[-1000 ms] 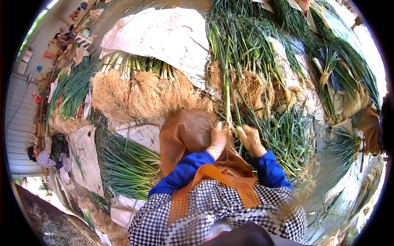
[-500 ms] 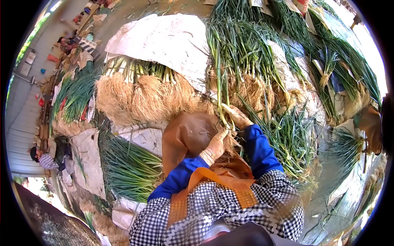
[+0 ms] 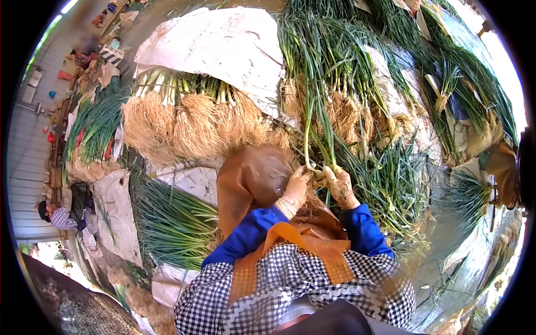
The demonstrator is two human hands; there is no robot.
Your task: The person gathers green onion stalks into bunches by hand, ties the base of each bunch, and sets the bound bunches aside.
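Pale ridged panelling [image 3: 28, 187] lines the left side.

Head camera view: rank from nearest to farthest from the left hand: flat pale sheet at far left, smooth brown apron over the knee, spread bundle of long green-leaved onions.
1. Smooth brown apron: just left of the left hand.
2. Green-leaved onion bundle: farther left, slightly lower.
3. Flat pale sheet: farthest left.

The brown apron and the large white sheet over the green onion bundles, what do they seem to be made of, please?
The brown apron looks like rubberised or plastic-coated fabric, smooth and slightly glossy: light catches on its folds. The white sheet could be woven plastic or coarse cloth, mostly matt: it drapes in shallow creases, but no weave can be made out.
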